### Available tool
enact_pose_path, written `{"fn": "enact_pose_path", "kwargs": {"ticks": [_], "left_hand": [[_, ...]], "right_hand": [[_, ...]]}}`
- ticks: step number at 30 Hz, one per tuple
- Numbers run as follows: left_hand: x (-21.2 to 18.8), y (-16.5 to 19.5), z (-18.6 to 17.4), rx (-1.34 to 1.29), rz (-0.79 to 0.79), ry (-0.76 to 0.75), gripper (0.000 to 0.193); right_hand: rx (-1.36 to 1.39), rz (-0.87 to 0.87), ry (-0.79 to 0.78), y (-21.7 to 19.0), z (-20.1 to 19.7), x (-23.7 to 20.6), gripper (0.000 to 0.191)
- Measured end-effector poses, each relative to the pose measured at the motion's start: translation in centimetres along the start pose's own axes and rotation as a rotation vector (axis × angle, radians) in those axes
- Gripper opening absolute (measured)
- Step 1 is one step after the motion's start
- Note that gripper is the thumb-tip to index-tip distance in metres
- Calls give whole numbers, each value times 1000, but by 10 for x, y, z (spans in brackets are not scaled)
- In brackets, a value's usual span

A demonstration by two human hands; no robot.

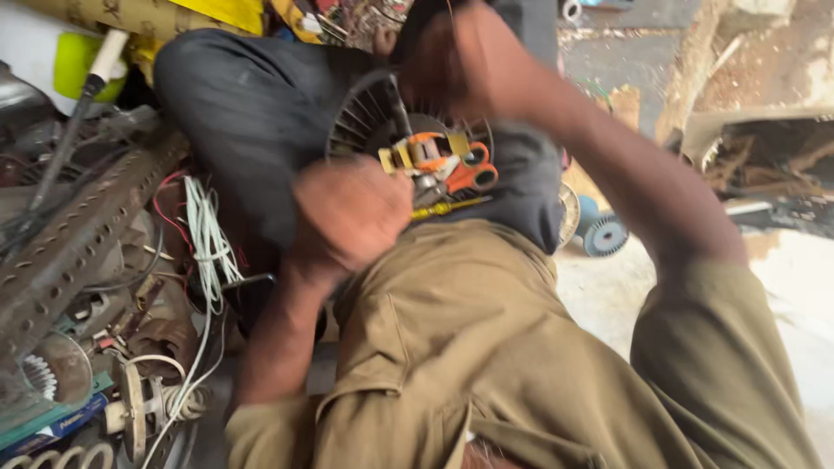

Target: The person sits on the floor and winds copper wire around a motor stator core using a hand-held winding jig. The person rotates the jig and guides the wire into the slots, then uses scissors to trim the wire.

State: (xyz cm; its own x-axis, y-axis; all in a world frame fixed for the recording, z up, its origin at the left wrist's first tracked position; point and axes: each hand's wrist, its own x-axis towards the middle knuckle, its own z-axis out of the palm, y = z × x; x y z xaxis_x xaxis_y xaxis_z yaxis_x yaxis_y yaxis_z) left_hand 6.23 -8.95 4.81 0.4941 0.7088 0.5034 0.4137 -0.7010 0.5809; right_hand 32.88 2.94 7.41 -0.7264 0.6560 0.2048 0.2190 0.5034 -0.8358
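A perforated metal bar (82,234) and white wires (204,234) lie at far left. The left hand (350,213) is fisted around a yellow-handled screwdriver (443,208), its tip at a small motor assembly (417,143) on the lap. The blurred right hand (443,61) clasps that assembly's top.

Clearance around the motor assembly: open to the right, blocked to the left.

The round motor assembly (408,143) sits on the lap, with the left hand (347,213) closed against its lower left edge and the right hand (452,61) covering its top; both approaches are occupied. To the left, a perforated metal bar (87,226), a bundle of white wires (204,234) and a dense pile of motor parts (95,365) obstruct access. The right forearm (625,174) crosses the right side diagonally. Beyond it, the pale floor (782,295) offers open passage, apart from a blue wheel (604,234) near the lap.
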Motion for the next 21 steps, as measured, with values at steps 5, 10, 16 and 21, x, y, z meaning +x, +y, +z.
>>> {"fn": "enact_pose_path", "kwargs": {"ticks": [5,10,16,21], "left_hand": [[102,-36,9,-542,-82,118,22],[120,-62,-12,-467,-84,-343,16],[14,2,-4,65,79,-40,9],[62,-14,3,-604,-276,213,19]], "right_hand": [[-643,175,6,-15,-16,-25,5],[-678,351,-1101,-78,29,-41,20],[-349,26,-145,-31,0,-5,13],[-621,96,54,-10,-15,0,12]]}}
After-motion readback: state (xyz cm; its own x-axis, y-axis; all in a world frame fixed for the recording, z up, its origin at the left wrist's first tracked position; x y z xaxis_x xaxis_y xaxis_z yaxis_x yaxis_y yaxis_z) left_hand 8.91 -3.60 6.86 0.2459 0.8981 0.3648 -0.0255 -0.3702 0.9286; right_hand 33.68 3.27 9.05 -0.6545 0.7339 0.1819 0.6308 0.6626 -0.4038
